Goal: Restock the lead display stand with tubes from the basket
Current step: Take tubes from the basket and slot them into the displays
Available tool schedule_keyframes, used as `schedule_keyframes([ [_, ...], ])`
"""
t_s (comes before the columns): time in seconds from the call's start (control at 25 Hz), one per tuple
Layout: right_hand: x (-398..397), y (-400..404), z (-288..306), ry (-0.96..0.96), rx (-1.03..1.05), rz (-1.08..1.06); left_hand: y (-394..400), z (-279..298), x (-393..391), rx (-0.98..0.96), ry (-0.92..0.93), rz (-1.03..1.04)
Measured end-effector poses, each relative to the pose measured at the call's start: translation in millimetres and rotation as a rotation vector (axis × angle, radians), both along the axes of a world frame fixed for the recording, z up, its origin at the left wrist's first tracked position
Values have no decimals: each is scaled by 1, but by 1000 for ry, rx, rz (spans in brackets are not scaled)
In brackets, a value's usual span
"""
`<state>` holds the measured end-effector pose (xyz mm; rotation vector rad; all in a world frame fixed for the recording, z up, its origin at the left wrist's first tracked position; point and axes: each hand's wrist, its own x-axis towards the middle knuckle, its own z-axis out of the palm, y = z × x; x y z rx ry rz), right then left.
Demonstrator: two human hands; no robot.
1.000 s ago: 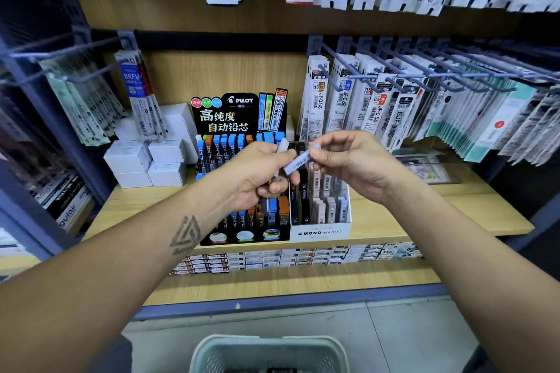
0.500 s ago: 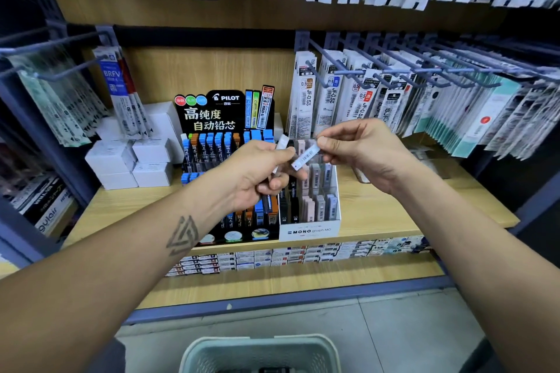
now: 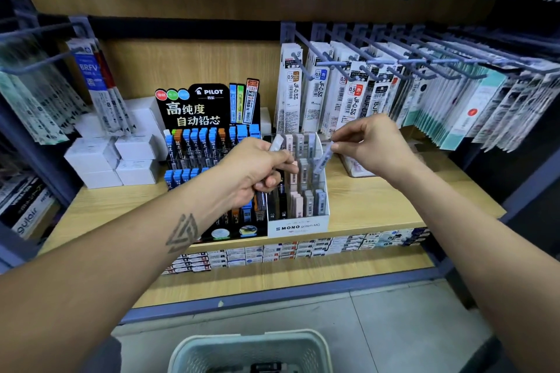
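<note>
- The wooden shelf (image 3: pixel 394 206) carries the displays; its front edge runs under both stands, and on its right part there is free surface up to the edge.
- Hanging refill packs (image 3: pixel 348 91) on metal hooks fill the wall above the right side of the shelf, so the room above there is low.
- The black PILOT stand (image 3: pixel 194 112) is on the left, partly covered by the left forearm; its rows hold blue and orange tubes.
- The white MONO lead display stand (image 3: pixel 298 225) stands touching the right side of the PILOT stand, with its front at the shelf edge. Its slots hold dark, pink and grey tubes, in rows rising to the back.
- The pale basket (image 3: pixel 251 348) is on the floor at the bottom edge of the view, well apart from the shelf; what it contains I cannot tell.
- White boxes (image 3: pixel 115 157) are stacked at the left back of the shelf.
- The left hand (image 3: pixel 257 169) is above the border of the two stands, its grip closed around spare tubes (image 3: pixel 277 142), with one pale end showing above the fist.
- The right hand (image 3: pixel 372 142) is above the right wall of the MONO stand, its grip narrow, fingertips pinching one grey tube (image 3: pixel 322 159) at the top end. This tube hangs tilted, its lower end over the back slots.
</note>
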<state>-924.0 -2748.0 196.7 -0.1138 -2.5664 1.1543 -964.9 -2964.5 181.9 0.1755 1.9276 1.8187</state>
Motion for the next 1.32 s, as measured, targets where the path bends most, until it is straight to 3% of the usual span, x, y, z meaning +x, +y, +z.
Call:
schedule_keyframes([
  [0.12,1,-9,4,-47,-236,152,4,-3,4,-35,53,-50],
  [0.2,1,-21,3,-71,-250,250,8,-3,6,-46,95,-81],
  [0.56,-5,-37,-11,20,-533,223,4,5,3,73,133,-83],
  [0.72,3,-34,-14,-228,-634,253,3,3,-1,157,113,27],
  [0.8,4,-33,-14,-233,-672,255,1,2,-4,177,74,45],
  [0.88,0,-22,-12,-116,-542,116,-2,2,-4,138,41,51],
  [1.04,-11,8,-12,-26,82,29,-4,4,2,26,6,9],
  [1.32,-21,-5,-34,75,497,60,-5,3,4,-15,3,-43],
])
